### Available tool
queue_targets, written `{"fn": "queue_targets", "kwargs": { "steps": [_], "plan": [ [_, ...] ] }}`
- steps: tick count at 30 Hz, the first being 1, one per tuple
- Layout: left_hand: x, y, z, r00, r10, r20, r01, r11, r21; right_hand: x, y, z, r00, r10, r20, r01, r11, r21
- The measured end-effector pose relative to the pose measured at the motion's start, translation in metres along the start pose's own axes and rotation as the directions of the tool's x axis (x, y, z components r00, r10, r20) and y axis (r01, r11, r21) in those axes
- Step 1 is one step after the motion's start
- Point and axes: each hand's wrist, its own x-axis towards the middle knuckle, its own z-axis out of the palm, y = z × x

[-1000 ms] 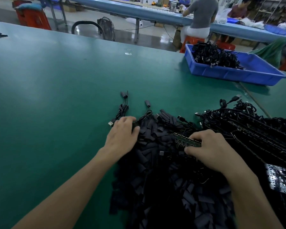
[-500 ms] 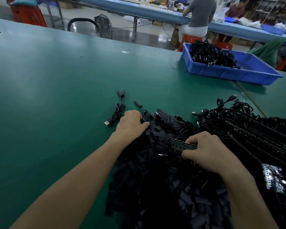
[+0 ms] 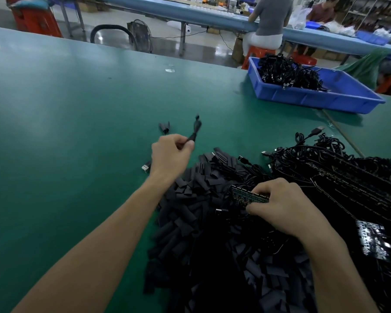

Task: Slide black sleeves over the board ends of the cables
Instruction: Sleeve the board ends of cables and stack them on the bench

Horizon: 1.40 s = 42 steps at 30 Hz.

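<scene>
Sleeves (image 3: 190, 224): where are they?

Heaped loose on the tabletop (image 3: 77, 132) right before me, under my right wrist. The cables (image 3: 321, 150) lie tangled just beside them, on the right.

And your hands?

My left hand (image 3: 171, 154) pinches one cable (image 3: 195, 129) between thumb and fingers, lifted clear of the tabletop. My right hand (image 3: 282, 206) has its fingers curled round a green board strip (image 3: 248, 196), low over the heap.

Which way does that cable point?

Its thick dark end points away from me and a little right, with the long axis running from my fingers toward the far edge. It's blurred, so I can't swear the sleeve is fully seated. The board strip lies across me, left to right, with its left end free.

So which step?

I judge this one is done and meant for the spot near the sleeved ends (image 3: 164, 128) lying just beyond. Next I need to let go, pick a fresh sleeve with the left, and line its mouth up squarely with the next board end.
</scene>
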Motion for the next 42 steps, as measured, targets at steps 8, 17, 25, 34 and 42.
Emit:
{"fn": "queue_targets", "kwargs": {
  "steps": [8, 17, 25, 34, 42],
  "plan": [
    [0.033, -0.046, -0.024, 0.988, -0.053, -0.148, 0.079, 0.981, 0.176, 0.009, 0.006, 0.005, 0.993, -0.069, -0.094, 0.077, 0.993, 0.086],
    [0.006, -0.034, -0.010, 0.931, 0.324, -0.170, -0.230, 0.881, 0.414, 0.021, 0.016, 0.021, 0.989, -0.050, -0.140, 0.106, 0.897, 0.429],
    [-0.049, 0.006, 0.036, 0.778, 0.213, 0.591, 0.011, 0.936, -0.352, 0.027, 0.023, 0.028, 0.998, -0.036, -0.056, 0.065, 0.704, 0.707],
    [-0.053, 0.017, 0.034, 0.717, 0.162, 0.677, 0.283, 0.820, -0.497, 0.027, 0.029, 0.022, 0.988, -0.147, 0.039, 0.047, 0.541, 0.840],
    [-0.053, 0.022, 0.033, 0.638, 0.125, 0.759, 0.459, 0.730, -0.506, 0.026, 0.030, 0.015, 0.974, -0.194, 0.119, -0.019, 0.452, 0.892]
  ]
}}
